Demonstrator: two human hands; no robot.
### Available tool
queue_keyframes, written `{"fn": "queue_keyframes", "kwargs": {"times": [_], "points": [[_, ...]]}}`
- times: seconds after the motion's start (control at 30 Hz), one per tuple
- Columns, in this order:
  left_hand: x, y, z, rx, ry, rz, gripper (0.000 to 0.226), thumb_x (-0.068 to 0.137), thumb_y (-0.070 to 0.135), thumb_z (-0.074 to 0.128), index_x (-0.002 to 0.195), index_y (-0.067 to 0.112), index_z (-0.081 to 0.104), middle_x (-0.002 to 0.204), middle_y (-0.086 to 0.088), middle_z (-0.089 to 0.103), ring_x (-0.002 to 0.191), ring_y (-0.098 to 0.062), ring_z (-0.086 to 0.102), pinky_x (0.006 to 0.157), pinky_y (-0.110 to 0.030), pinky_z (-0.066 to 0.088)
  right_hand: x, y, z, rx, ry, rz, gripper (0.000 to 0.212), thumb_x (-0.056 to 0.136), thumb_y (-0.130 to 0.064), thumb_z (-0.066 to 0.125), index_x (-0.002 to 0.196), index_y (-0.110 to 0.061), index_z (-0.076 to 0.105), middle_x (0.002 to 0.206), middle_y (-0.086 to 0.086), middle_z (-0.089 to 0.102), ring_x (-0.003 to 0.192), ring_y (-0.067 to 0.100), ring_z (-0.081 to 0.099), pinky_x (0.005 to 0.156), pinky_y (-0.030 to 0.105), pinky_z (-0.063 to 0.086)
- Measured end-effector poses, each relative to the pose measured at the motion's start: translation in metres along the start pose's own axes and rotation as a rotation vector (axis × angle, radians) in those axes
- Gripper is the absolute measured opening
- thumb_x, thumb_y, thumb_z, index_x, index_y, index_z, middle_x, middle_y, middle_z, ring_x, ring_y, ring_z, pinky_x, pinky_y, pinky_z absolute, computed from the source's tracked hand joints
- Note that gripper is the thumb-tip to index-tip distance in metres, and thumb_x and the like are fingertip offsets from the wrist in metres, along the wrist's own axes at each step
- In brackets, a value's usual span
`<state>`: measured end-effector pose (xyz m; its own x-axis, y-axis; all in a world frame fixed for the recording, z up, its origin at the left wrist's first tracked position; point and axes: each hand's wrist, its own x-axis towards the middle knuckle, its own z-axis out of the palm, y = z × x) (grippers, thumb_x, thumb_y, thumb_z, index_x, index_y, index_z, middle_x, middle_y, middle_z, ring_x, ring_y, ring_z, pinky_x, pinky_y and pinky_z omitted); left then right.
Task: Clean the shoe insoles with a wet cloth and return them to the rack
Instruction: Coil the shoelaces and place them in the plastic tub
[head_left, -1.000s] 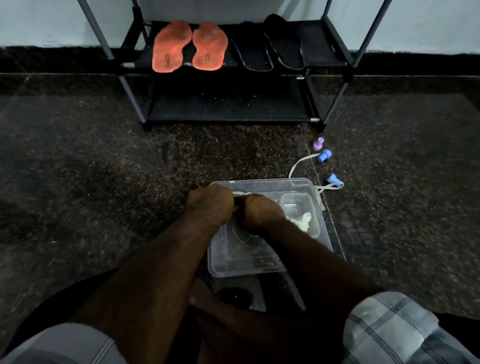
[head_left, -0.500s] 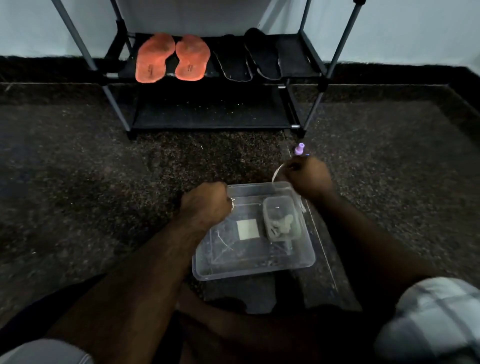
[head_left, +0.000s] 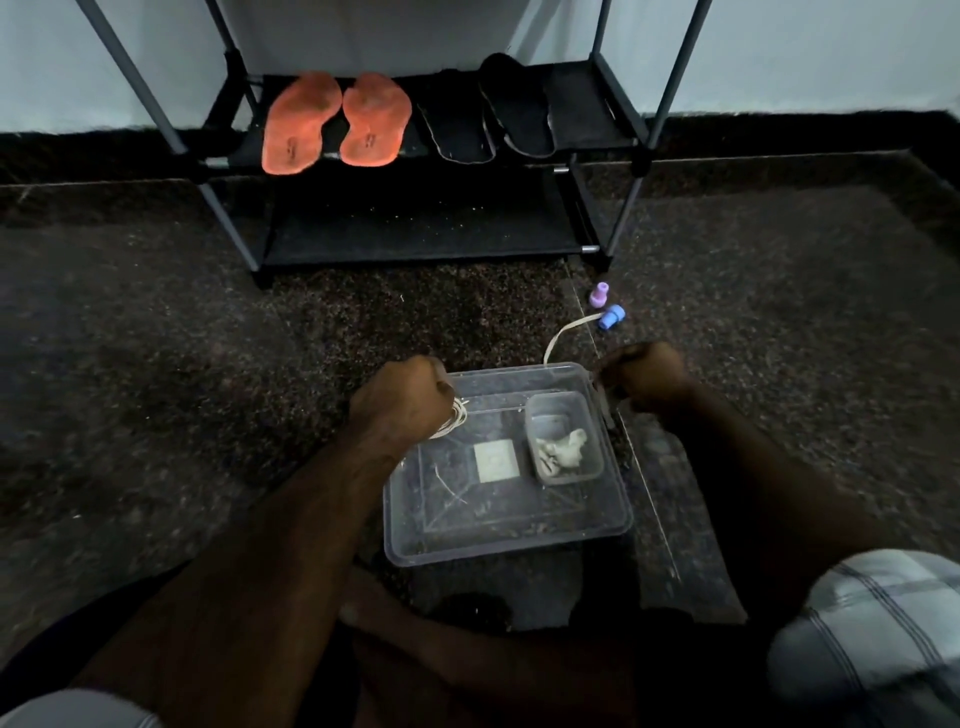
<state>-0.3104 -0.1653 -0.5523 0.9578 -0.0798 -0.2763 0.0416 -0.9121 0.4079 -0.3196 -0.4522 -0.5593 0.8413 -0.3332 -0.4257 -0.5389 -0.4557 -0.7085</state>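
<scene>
The two hands were together over the middle of the plastic tub a second ago; now they are apart. The left hand (head_left: 402, 397) is staying at the far left corner of the tub (head_left: 506, 548), its fingers curled tight around a small coil of pale cord (head_left: 456, 418). The right hand (head_left: 647, 382) has moved out to the far right corner of the tub, and its fingers are pinching something thin and dark at the rim; I cannot tell what it is. A pale strip (head_left: 563, 335) is running from this corner over the floor toward a blue cap (head_left: 611, 316), with a purple cap (head_left: 599, 294) just beside it.

Inside the tub, a small clear box (head_left: 563, 439) with a crumpled pale cloth (head_left: 563, 449) is sitting along the right wall, and a pale square pad (head_left: 496, 461) is lying near the middle.

The insoles are all on the upper shelf of the rack (head_left: 426, 218): the orange pair (head_left: 335, 122) at the left end, the black pair (head_left: 491, 122) just beside it toward the right end. No hand is near them.

So I judge that the person is busy with the cord and the tub, perhaps preparing or tidying, and is not wiping now. From this view I cannot tell whether the insoles are already clean.
</scene>
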Motion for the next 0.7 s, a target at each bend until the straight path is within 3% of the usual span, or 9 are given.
{"fn": "queue_keyframes", "kwargs": {"times": [0.17, 0.23, 0.37, 0.47, 0.53, 0.63, 0.7], "points": [[0.000, 0.003, -0.004, -0.196, 0.045, 0.030, 0.016, 0.087, 0.029, 0.058, 0.079, 0.035, 0.070, 0.097, 0.002, 0.076, 0.091, -0.024, 0.070, 0.087, -0.037, 0.057, -0.026, -0.028, -0.014, 0.556, 0.011, -0.021, 0.022, 0.094, 0.002, 0.051, 0.086, -0.010, 0.068, 0.074, 0.008, 0.060, 0.051, 0.014, 0.054, 0.042, 0.016, 0.046], [-0.003, 0.011, -0.009, -0.351, 0.055, 0.086, 0.015, 0.090, 0.025, 0.062, 0.084, 0.032, 0.074, 0.094, 0.007, 0.076, 0.090, -0.017, 0.070, 0.086, -0.032, 0.056, -0.041, -0.050, -0.024, 0.595, -0.038, -0.084, 0.025, 0.096, 0.000, 0.045, 0.092, -0.006, 0.068, 0.079, 0.013, 0.062, 0.058, 0.018, 0.058, 0.051, 0.022, 0.053], [-0.021, 0.036, -0.027, -0.681, 0.060, 0.285, 0.016, 0.095, 0.023, 0.066, 0.108, 0.024, 0.076, 0.101, 0.004, 0.074, 0.096, -0.010, 0.069, 0.088, -0.027, 0.054, -0.078, -0.088, -0.031, 0.317, -0.090, -0.355, 0.017, 0.088, 0.006, 0.061, 0.094, -0.007, 0.070, 0.081, 0.011, 0.069, 0.062, 0.015, 0.065, 0.058, 0.024, 0.055], [-0.041, 0.057, -0.038, -0.850, -0.034, 0.428, 0.032, 0.096, 0.022, 0.066, 0.128, 0.019, 0.067, 0.114, 0.005, 0.071, 0.101, 0.004, 0.065, 0.089, -0.014, 0.051, -0.103, -0.105, -0.021, -0.159, 0.061, -0.630, 0.013, 0.080, -0.015, 0.078, 0.092, -0.019, 0.075, 0.074, -0.009, 0.071, 0.064, 0.001, 0.065, 0.062, 0.014, 0.050], [-0.050, 0.067, -0.039, -0.905, -0.083, 0.472, 0.031, 0.097, 0.019, 0.065, 0.128, 0.016, 0.064, 0.113, 0.002, 0.072, 0.098, 0.003, 0.067, 0.088, -0.016, 0.053, -0.115, -0.107, -0.013, -0.365, 0.199, -0.757, 0.009, 0.080, -0.026, 0.077, 0.088, -0.023, 0.075, 0.079, -0.010, 0.068, 0.071, 0.003, 0.063, 0.061, 0.016, 0.046], [-0.052, 0.067, -0.042, -0.941, -0.089, 0.491, 0.019, 0.099, 0.010, 0.060, 0.115, 0.008, 0.068, 0.089, -0.008, 0.073, 0.076, -0.005, 0.067, 0.075, -0.019, 0.053, -0.119, -0.101, -0.006, -0.378, 0.322, -0.889, 0.011, 0.079, -0.029, 0.075, 0.084, -0.020, 0.071, 0.087, -0.001, 0.058, 0.078, 0.011, 0.054, 0.064, 0.027, 0.042], [-0.047, 0.061, -0.047, -0.889, -0.006, 0.478, 0.015, 0.099, 0.009, 0.059, 0.106, 0.010, 0.072, 0.074, -0.004, 0.067, 0.067, -0.002, 0.061, 0.067, -0.014, 0.048, -0.115, -0.095, -0.007, -0.366, 0.292, -0.857, 0.012, 0.083, -0.032, 0.074, 0.083, -0.023, 0.067, 0.083, -0.006, 0.060, 0.074, 0.006, 0.053, 0.062, 0.019, 0.037]]}}
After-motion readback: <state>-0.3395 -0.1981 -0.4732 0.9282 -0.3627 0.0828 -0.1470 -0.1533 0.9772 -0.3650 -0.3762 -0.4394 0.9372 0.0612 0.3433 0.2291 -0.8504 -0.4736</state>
